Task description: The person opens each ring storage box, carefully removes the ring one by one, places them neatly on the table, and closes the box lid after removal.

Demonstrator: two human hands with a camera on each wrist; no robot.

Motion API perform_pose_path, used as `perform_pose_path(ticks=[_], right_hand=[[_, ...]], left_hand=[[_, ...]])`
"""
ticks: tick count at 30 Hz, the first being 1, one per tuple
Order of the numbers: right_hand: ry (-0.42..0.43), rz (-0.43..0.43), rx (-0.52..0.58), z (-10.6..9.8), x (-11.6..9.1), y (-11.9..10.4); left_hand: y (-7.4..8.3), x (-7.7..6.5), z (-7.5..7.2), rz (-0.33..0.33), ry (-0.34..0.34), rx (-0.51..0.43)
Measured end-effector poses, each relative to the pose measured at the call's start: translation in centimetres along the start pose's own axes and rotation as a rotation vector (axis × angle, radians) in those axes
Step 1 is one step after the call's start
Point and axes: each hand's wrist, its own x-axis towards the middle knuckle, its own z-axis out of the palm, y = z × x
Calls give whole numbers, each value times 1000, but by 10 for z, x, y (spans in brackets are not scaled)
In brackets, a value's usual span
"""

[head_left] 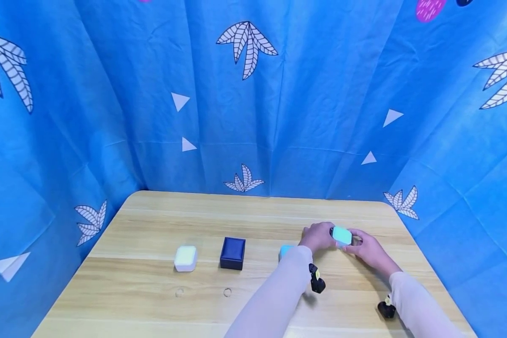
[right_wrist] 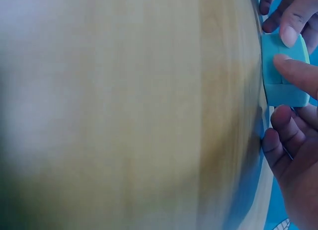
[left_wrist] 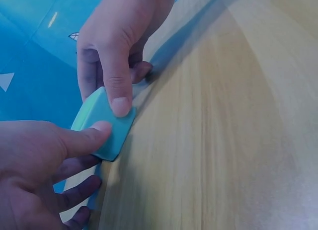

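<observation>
Both hands hold a small mint-green ring box (head_left: 342, 235) just over the right part of the wooden table. My left hand (head_left: 319, 236) pinches its left side, the thumb (left_wrist: 92, 135) against the turquoise face. From the other side my right hand (head_left: 368, 251) pinches it, with its thumb (right_wrist: 298, 73) on that same face near the left thumb. The box looks closed, and its inside is hidden. Behind the left wrist, a light blue box (head_left: 284, 250) on the table is partly covered.
Farther left on the table (head_left: 131, 281) stand a dark blue ring box (head_left: 233, 252) and a white box (head_left: 186, 258). Two thin rings lie in front of them, one ring (head_left: 227, 292) near the dark blue box. A blue patterned curtain (head_left: 253, 117) surrounds the table's back and sides.
</observation>
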Motion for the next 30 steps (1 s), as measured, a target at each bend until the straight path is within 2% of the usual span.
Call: perform_pose_path(ticks=[8,15,22,30], right_hand=[[46,-58,-77,7,-19,1],[64,-19,-100,13,-34,-7],[97,25,-145,19,-46,-16],[127,55,-118,28,-57,-22]], left_hand=[[1,-11,3,20,-29,51],[-1,-14,5,96,-53,114],[-2,-17,-1,140,-101,143],[-4,-22,-3,155,-134,155]])
